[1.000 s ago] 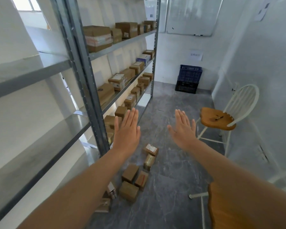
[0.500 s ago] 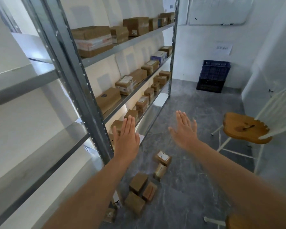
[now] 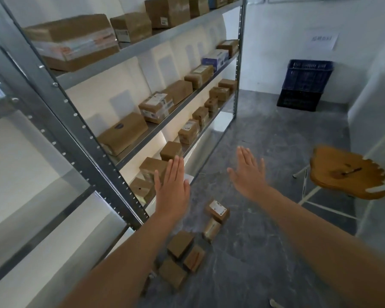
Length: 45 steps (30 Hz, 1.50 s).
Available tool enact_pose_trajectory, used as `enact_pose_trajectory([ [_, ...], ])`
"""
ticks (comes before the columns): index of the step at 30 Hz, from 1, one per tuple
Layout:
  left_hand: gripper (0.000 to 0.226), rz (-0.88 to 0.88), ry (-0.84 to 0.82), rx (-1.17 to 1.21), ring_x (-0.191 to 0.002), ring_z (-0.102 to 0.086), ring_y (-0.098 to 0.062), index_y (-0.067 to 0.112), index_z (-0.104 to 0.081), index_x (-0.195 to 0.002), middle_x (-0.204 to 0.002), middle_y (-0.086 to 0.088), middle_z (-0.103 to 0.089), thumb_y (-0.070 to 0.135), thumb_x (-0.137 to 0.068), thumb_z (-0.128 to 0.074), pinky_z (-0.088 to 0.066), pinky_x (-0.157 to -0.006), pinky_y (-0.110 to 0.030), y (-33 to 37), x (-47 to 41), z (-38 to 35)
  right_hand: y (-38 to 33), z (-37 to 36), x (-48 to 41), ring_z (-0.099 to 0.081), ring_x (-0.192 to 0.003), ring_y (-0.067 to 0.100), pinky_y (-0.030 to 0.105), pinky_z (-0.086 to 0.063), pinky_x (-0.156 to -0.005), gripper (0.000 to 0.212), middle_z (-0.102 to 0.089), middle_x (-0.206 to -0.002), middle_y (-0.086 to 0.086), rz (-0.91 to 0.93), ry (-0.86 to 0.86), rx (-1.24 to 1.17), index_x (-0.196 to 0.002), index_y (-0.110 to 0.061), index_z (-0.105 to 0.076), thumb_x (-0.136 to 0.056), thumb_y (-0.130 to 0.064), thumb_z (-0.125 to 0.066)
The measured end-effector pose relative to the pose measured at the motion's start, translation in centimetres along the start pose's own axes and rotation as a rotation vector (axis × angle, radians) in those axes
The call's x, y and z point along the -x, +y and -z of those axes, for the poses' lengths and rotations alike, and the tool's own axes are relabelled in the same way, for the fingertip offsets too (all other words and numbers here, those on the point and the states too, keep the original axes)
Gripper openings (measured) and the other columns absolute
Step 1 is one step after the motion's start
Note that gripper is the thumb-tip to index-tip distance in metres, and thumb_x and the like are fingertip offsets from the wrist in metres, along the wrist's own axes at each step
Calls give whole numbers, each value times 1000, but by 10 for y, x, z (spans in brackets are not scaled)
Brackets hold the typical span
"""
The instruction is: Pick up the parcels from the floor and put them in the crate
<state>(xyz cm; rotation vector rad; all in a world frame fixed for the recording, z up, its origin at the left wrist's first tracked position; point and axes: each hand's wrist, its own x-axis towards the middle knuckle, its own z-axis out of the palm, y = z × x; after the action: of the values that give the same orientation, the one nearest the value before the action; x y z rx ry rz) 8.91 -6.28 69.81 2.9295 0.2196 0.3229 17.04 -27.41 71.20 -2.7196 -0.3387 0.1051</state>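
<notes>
Several small brown cardboard parcels lie on the grey floor beside the shelving. One with a white label [image 3: 217,210] lies farthest, a narrow one [image 3: 211,230] just behind it, and a cluster [image 3: 181,244] sits nearer me. A dark blue crate [image 3: 308,78] stands on a black crate against the far wall. My left hand [image 3: 172,192] and my right hand [image 3: 249,174] are stretched out in front of me, fingers straight, backs toward me, holding nothing, well above the parcels.
A tall grey metal shelf rack [image 3: 111,170] with many brown boxes runs along the left. A white chair with a wooden seat [image 3: 347,174] stands at the right. Grey floor [image 3: 276,138] stretches between me and the crates.
The view has shifted left and down, so the rack looms larger and the chair and crate sit farther right. Both hands stay outstretched and flat.
</notes>
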Motion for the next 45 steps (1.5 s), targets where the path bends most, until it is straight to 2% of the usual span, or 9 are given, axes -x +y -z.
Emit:
enact_pose_trajectory([
  [6,61,65,-36,31,-144,19,-6,23,3,-157,-164,8,6,37,-105,-27,-1,-122,-53,3,-20,-22,15,-16,-29,12,-151,15,53,7,-121,70,8,-166,-2,-5,-47,-8,-158,-15,5,-104,-40,-31],
  [9,61,45,-60,34,-147,15,-8,23,3,-156,-164,7,7,36,-105,-26,-1,-122,-53,-1,-30,-39,17,-24,-48,12,-151,14,54,6,-121,69,8,-166,-2,-10,-81,15,-158,-15,5,-104,-40,-31],
  [15,59,135,-130,91,-150,10,-12,21,0,-157,-165,5,4,35,-105,-25,7,-118,-49,-3,-81,-90,20,-44,-104,12,-151,13,50,10,-120,70,7,-166,-3,13,-128,35,-158,-16,4,-103,-38,-33],
  [19,59,136,-177,160,-151,7,-13,19,0,-157,-165,4,1,33,-105,-26,5,-119,-49,-6,-121,-119,23,-63,-155,11,-151,12,48,12,-119,71,6,-166,-3,-23,-181,69,-158,-16,3,-103,-38,-35],
  [26,61,293,-246,158,-152,3,-15,17,-1,-157,-165,3,1,32,-104,-29,-3,-121,-53,-71,-180,-165,0,-102,-238,10,-151,11,47,10,-120,70,5,-166,-4,-31,-299,113,-158,-17,3,-103,-36,-35],
  [30,60,380,-294,173,-151,5,-13,18,0,-156,-165,3,2,32,-104,-27,0,-120,-52,-97,-203,-191,-7,-127,-273,8,-151,7,45,10,-122,68,2,-166,-6,32,-306,90,-158,-19,1,-102,-29,-36],
  [37,61,519,-389,300,-151,1,-10,19,-6,-156,-165,3,-6,29,-103,-35,-1,-122,-52,-94,-200,-257,23,-195,-298,5,-151,8,46,7,-122,68,-1,-166,-6,46,-424,112,-158,-18,-2,-102,-30,-39],
  [41,59,583,-417,334,-151,-1,-10,21,-10,-156,-164,5,-12,27,-103,-35,-2,-123,-50,-93,-183,-319,66,-264,-314,5,-152,9,45,7,-122,67,-1,-166,-5,35,-518,128,-158,-19,-3,-102,-33,-38],
  [45,54,654,-461,356,-151,-12,-17,13,-21,-154,-161,-3,-22,25,-103,-33,-10,-122,-45,-100,-150,-401,112,-352,-326,-11,-151,18,43,-7,-122,61,-15,-164,2,1,-588,135,-156,-15,-17,-102,-30,-40],
])
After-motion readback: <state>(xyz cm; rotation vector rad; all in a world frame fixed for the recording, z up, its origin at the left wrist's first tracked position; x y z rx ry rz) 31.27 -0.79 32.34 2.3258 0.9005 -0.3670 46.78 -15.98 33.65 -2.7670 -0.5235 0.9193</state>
